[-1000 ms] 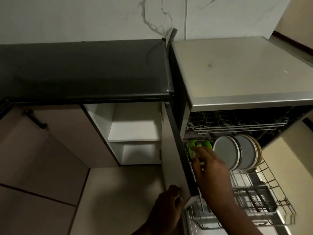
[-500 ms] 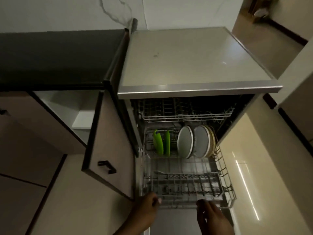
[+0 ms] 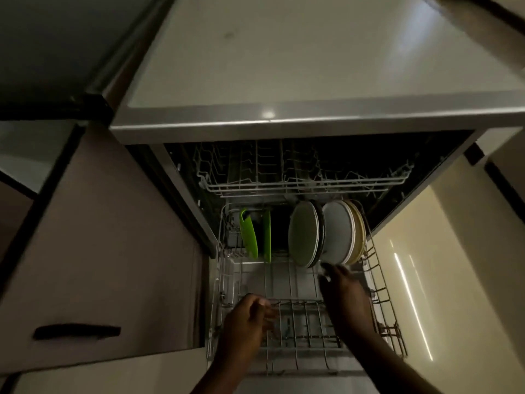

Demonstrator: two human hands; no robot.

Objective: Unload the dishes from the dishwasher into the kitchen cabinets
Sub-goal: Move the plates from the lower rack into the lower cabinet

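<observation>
Dishwasher: door down, steel top lit, both racks in view.

Cabinet door: swung open just left of the dishwasher, dark bar handle low on it.

Lower rack: wire, pulled out over the door. It holds all the dishes seen here, standing on edge at its back.

Upper rack: wire, pushed in; nothing can be made out in it.

Plates: a close upright row at the back right, pale faces turned left, rims touching or nearly so. Likely ceramic: stiff, fairly heavy, breakable, possibly slick if damp (a judgement, not seen). Best taken one at a time by the top rim, thumb on one face and fingers on the other, and lifted straight up out of the tines.

Green pieces: two thin upright items at the back left, probably plastic, light and tough. What they are is unclear.

Right hand: fingers extended, loosely spread, tips just beneath the plates' lower edges; it holds nothing.

Left hand: hovers over the rack's front, fingers loosely curled, empty.
</observation>
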